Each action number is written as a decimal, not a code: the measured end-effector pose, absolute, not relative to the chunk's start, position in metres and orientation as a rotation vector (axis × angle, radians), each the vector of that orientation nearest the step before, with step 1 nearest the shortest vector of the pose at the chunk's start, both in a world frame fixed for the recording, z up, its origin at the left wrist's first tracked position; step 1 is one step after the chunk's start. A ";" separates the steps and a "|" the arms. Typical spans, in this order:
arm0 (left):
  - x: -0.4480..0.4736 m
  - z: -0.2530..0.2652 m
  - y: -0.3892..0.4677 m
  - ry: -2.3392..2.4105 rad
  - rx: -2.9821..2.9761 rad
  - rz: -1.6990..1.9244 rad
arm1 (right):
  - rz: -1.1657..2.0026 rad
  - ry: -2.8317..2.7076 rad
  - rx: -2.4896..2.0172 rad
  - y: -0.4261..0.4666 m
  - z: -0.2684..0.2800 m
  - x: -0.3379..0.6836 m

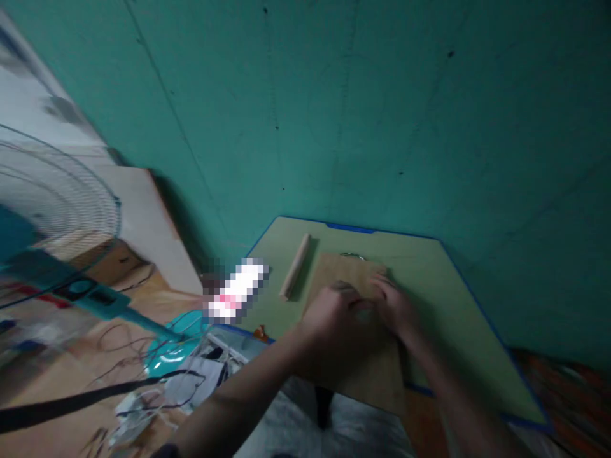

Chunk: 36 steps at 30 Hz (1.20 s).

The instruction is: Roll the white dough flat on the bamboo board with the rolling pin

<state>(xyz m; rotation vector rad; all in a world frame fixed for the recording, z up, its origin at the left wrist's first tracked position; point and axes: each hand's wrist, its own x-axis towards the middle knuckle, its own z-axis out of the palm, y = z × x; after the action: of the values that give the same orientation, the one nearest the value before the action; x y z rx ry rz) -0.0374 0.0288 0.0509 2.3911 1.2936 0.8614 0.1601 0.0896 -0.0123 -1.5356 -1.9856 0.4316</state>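
A flat wooden board [353, 388] lies at a slant on the pale green tabletop, its near end reaching past the table edge over my lap. My left hand [334, 308] is closed with its knuckles up, low over the middle of the board. Between the hands is a small pale patch, too blurred to name. My right hand [394, 302] is at the board's right side, its fingers stretched over the far right part of the surface. A short wooden rod [296, 267], like a rolling pin, lies left of the board. A thin metal ring [353, 256] shows behind its far edge.
The green tabletop [443, 318] has a blue rim and stands against a green wall [334, 114]. A blurred-out bright object [238, 289] is at its left edge. Further left are a teal standing fan [90, 296], loose cables and a leaning white panel [153, 229].
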 end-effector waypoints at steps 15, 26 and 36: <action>-0.030 0.033 0.048 1.342 2.719 0.443 | 0.365 -1.961 -1.503 0.083 -0.007 0.148; -0.047 0.049 0.076 1.327 2.774 0.500 | 0.388 -2.137 -1.498 0.078 0.008 0.150; -0.056 0.160 0.082 1.434 2.208 1.537 | 0.381 -2.071 -1.512 0.085 -0.001 0.146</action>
<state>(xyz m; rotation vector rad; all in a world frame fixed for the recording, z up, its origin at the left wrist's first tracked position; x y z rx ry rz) -0.0556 0.0822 0.1601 2.2085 1.4342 1.5366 0.1462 0.0846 -0.0012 -1.5121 -2.0707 0.3814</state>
